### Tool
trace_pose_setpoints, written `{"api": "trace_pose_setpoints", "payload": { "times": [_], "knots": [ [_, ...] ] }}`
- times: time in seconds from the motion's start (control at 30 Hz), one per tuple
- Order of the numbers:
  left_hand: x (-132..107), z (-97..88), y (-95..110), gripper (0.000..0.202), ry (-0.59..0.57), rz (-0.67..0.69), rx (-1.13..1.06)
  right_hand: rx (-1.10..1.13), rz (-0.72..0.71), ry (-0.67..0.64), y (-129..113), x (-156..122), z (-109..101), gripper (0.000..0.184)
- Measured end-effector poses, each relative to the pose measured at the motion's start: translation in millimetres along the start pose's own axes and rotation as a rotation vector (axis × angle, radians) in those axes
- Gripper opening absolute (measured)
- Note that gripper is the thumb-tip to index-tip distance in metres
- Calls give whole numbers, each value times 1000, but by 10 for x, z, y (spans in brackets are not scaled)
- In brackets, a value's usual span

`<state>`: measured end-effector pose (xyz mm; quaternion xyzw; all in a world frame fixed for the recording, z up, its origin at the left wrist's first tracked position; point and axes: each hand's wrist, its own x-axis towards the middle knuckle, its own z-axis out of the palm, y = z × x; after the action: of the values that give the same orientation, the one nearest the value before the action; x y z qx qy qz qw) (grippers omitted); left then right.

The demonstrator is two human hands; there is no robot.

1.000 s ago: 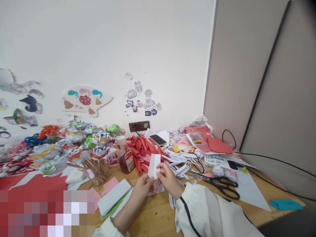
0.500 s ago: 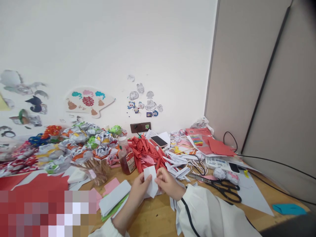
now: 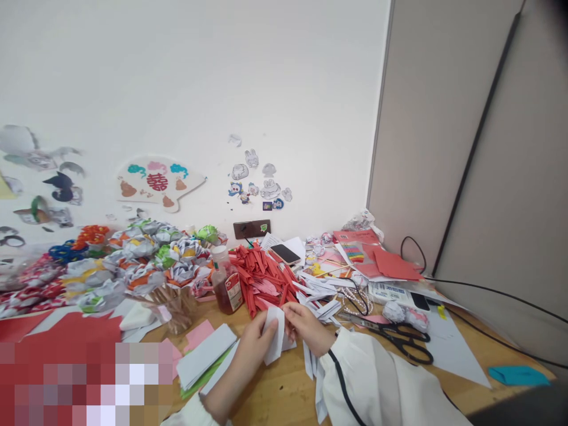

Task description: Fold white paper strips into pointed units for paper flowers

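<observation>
Above the wooden table, a small folded piece of white paper (image 3: 274, 335) is between my two hands. My left hand (image 3: 256, 344) is closed on it, thumb on the face towards me. My right hand (image 3: 310, 329) pinches at its upper right edge with curled fingers; the exact contact is partly hidden. Just beyond lies a heap of folded red paper strips (image 3: 266, 275), with folded white paper strips (image 3: 322, 296) to its right. A stack of white paper (image 3: 207, 355) rests left of my left forearm, over green sheets.
A sauce bottle (image 3: 227, 287) stands behind my left hand, beside a container of brown sticks (image 3: 177, 310). Black scissors (image 3: 399, 337) lie right of my right hand. A phone (image 3: 285, 254) sits behind the red strips. Crumpled paper balls (image 3: 151, 254) fill the back left.
The white paper has turned and now looks narrower, its face bent between my hands. Both hands have shifted only slightly, staying on the paper.
</observation>
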<state>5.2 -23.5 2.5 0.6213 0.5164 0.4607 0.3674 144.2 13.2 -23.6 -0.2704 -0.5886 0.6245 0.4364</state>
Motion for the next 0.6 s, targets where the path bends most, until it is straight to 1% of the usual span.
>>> {"api": "trace_pose_setpoints", "payload": {
  "times": [0.13,0.27,0.4,0.6],
  "knots": [
    [1,5,-33,33,2,44,68,22,8,3,-18,-7,8,39],
    [10,3,-71,33,37,80,167,17,12,17,-59,-28,28,38],
    [26,3,-98,35,35,99,191,28,-5,17,-76,-48,48,37],
    [38,5,-120,37,132,60,281,76,19,-16,-97,-76,74,37]
  ]
}}
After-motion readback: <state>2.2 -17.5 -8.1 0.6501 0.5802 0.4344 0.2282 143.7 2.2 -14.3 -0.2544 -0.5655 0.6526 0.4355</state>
